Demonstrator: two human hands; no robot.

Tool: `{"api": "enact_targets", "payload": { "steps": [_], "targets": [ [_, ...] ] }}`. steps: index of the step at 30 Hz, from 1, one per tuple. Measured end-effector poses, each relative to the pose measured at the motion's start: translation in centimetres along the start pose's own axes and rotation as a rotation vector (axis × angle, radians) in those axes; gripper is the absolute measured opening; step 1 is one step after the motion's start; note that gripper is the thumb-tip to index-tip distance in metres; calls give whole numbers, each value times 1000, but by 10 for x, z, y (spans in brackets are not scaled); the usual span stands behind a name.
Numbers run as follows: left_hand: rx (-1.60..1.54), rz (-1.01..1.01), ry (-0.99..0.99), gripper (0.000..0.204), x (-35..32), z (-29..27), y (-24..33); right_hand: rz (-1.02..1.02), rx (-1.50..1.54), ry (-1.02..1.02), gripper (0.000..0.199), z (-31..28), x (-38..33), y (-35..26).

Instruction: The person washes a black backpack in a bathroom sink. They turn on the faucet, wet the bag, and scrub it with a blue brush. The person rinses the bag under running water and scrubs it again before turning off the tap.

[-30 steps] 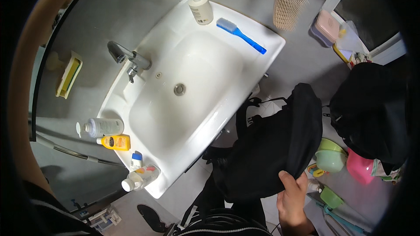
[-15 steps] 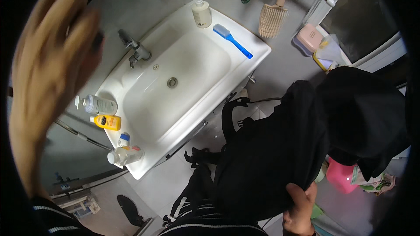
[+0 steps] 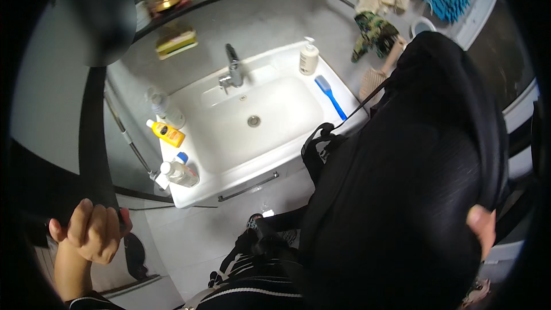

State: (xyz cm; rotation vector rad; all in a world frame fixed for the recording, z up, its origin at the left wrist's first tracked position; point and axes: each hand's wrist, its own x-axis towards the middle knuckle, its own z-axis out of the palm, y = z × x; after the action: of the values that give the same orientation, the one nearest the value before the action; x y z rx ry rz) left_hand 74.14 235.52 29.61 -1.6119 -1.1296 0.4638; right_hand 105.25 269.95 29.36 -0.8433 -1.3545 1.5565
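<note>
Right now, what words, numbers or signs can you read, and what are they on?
None that I can read out.
Yellow plastic bottle with a white cap: dark mark, lettering too small.
Whitish plastic pump bottle: print too small.
Clear plastic bottle with a white cap: label too blurred.
Black fabric bag at the right hand: no writing shows.

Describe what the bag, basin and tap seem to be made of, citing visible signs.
Bag: probably synthetic fabric, mostly matte black, with fine surface texture. Basin: likely glazed ceramic, smooth white with soft shine. Tap: apparently chromed metal, showing bright and dark reflections.
</note>
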Motion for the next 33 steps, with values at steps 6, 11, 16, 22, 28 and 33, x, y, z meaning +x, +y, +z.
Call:
{"api": "enact_targets", "payload": {
  "steps": [6, 11, 16, 22, 28, 33],
  "targets": [
    [7, -161, -14, 19, -34, -30, 2, -188, 121, -139, 25, 23, 32, -58],
    [19, -234, -90, 18, -52, -45, 1, -163, 302, -242, 24, 49, 79, -57],
    [53, -300, -229, 16, -71, -59, 9, 24, 559, -337, 23, 98, 118, 4],
    [-28, -456, -287, 17, -56, -55, 50, 108, 600, -187, 10, 160, 135, 125],
    [-661, -857, -174, 30, -7, -10, 124, 309, 549, -213, 34, 211, 117, 199],
    [-931, -1269, 192, 44, 44, 145, 148, 577, 305, -79, 39, 213, 87, 243]
  ]
}}
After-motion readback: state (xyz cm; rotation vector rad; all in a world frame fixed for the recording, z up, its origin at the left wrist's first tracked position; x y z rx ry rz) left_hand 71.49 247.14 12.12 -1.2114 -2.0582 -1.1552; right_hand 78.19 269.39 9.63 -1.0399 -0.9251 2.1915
